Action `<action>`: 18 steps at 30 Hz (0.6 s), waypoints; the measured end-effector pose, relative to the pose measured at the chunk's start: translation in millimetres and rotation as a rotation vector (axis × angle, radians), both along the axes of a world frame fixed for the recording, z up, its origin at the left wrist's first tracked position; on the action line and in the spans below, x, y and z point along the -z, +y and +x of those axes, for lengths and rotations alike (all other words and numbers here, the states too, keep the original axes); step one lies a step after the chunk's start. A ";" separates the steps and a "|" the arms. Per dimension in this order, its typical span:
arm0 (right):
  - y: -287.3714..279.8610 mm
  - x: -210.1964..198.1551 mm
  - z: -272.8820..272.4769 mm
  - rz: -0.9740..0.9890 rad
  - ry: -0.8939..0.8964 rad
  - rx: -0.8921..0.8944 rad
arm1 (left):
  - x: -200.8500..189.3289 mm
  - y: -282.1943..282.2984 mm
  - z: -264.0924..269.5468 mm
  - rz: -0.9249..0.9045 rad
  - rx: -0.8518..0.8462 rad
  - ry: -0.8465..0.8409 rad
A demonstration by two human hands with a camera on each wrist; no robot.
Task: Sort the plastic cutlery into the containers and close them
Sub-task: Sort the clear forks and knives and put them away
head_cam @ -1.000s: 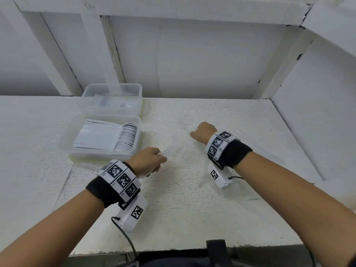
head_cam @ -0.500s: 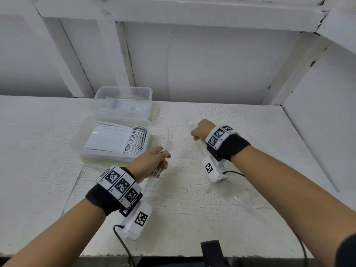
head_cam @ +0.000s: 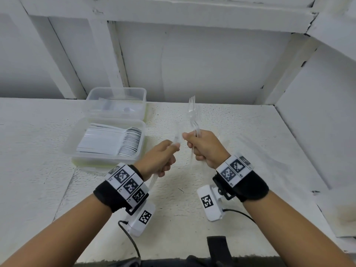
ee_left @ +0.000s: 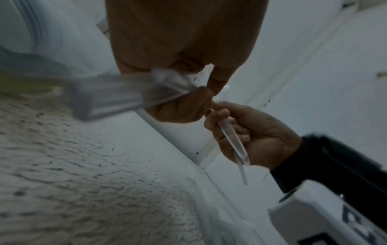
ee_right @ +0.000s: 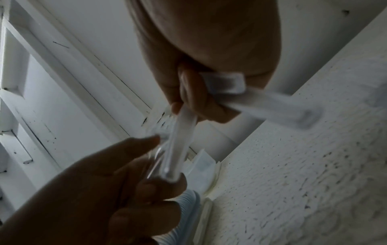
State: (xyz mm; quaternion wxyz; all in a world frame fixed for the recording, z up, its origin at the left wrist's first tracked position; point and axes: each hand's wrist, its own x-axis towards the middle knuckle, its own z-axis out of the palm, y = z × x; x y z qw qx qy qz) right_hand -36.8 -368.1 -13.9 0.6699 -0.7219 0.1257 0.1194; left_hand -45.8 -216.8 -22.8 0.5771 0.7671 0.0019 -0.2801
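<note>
Here my right hand (head_cam: pixel 207 149) is curled around clear plastic forks (head_cam: pixel 193 116), tines up, raised above the white table (head_cam: pixel 240 132). My left hand (head_cam: pixel 159 160) grips more clear cutlery (ee_left: pixel 117 97), blurred, probably forks too. The two fists nearly touch. To the left, the near container (head_cam: pixel 77 143) holds stacked white spoons (head_cam: pixel 115 141); the far container (head_cam: pixel 115 91) sits just behind, both uncovered.

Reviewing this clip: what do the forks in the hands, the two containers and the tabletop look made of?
Forks: clear hard plastic, glossy; the wall shows through the tines. Near container and far container: translucent, slightly frosted plastic; contents show through hazily. Tabletop: white, rough, pitted surface, maybe painted board or foam; the material is unclear.
</note>
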 end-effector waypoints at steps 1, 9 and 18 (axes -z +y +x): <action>1.0 0.1 -0.8 0.002 -0.018 0.012 | 0.1 -2.1 -1.0 0.047 0.024 -0.034; 5.1 1.0 -8.4 -0.057 -0.103 0.044 | 0.8 -5.8 -0.4 0.088 0.037 -0.158; 8.4 -2.2 -12.9 0.077 -0.130 0.039 | 4.2 -11.9 1.5 -0.018 -0.050 -0.202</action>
